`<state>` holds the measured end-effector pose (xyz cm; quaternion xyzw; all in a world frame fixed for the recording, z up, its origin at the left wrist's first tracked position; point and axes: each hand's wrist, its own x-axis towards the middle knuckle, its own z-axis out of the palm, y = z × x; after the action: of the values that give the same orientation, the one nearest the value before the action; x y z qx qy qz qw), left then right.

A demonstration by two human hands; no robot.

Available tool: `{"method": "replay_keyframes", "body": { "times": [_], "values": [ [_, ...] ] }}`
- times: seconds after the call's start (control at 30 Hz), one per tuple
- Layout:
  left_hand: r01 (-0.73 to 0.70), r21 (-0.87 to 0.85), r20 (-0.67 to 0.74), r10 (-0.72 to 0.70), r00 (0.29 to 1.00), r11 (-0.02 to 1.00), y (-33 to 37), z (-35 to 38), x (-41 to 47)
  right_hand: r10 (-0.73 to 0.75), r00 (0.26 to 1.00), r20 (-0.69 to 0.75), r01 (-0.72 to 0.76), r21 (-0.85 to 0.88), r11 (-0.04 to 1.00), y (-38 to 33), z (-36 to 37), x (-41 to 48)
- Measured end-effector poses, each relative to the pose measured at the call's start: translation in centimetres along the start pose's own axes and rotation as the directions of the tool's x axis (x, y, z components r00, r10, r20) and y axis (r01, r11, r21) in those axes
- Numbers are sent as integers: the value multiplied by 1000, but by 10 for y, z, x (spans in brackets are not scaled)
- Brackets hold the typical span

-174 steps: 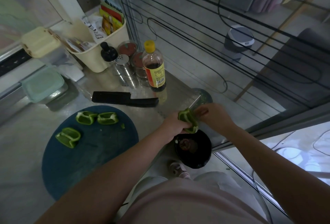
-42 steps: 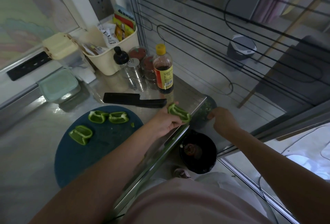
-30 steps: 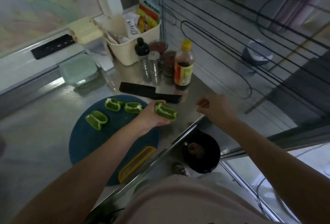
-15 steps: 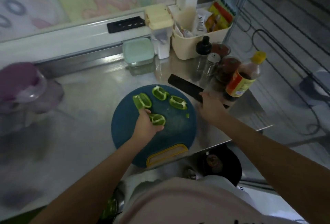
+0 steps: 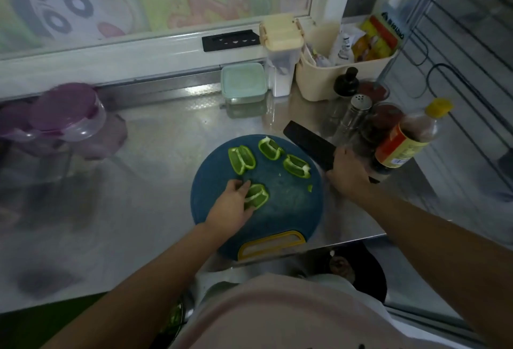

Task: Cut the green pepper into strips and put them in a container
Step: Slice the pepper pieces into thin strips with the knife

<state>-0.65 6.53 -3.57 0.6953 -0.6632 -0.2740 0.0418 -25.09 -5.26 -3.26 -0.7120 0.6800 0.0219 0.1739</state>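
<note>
Now left hand (image 5: 231, 205) seemingly pinching pepper (image 5: 257, 196), right hand (image 5: 347, 175) gripping knife (image 5: 308, 140)

Our left arm reaches forward from the lower left, and our left hand (image 5: 231, 204) lies palm down, its fingers and thumb curled about a pepper piece (image 5: 258, 195). Our right arm comes in from the right, and our right hand (image 5: 347, 173) closes over the handle of the knife (image 5: 305, 140).

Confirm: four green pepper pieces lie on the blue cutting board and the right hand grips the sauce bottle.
Wrong grip: the head view shows the right hand gripping the black knife. Four pepper pieces do lie on the blue board.
</note>
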Motion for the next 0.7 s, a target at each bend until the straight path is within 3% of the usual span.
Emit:
{"method": "replay_keyframes", "body": {
  "times": [0.27,0.37,0.5,0.7],
  "values": [
    [9,35,9,-9,1000,999,7,9,-7,-5,998,-58,13,136,991,-9,-9,-38],
    [39,32,1,-39,999,999,13,6,-8,-92,995,-42,98,189,977,-21,-17,-64],
    [49,5,-87,-48,995,999,21,1,-10,-219,973,68,199,228,953,-36,-16,-92],
    [127,8,-82,-125,989,992,18,-3,-12,-354,911,213,326,153,933,-45,15,-106]
  ]
}}
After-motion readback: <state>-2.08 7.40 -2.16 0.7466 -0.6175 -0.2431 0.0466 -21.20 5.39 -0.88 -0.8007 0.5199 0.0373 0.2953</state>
